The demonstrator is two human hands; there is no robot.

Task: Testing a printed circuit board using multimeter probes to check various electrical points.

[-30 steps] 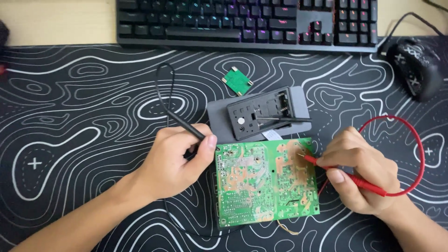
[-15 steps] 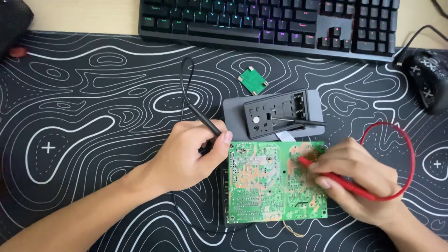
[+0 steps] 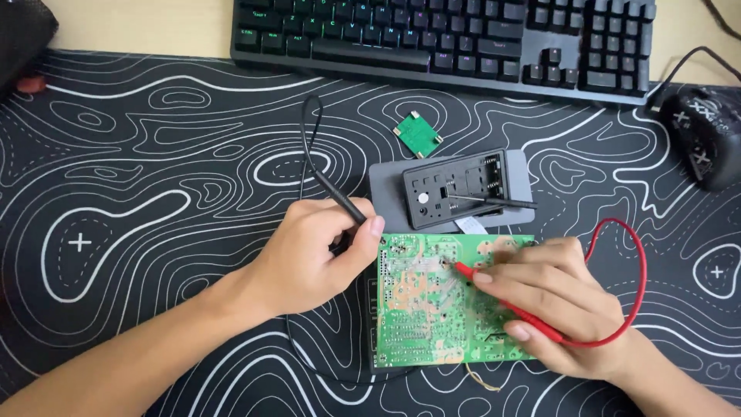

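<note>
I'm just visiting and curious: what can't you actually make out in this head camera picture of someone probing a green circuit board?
- Black probe tip: hidden under the left hand.
- Green circuit board: right part covered by the right hand holding the red probe; solder points too small to tell apart.
- Grey meter: display not shown.
- Keyboard, mouse: cut off by the frame edges.

Bright, even overhead light — soft shadows, sharp focus, no glare.
</note>
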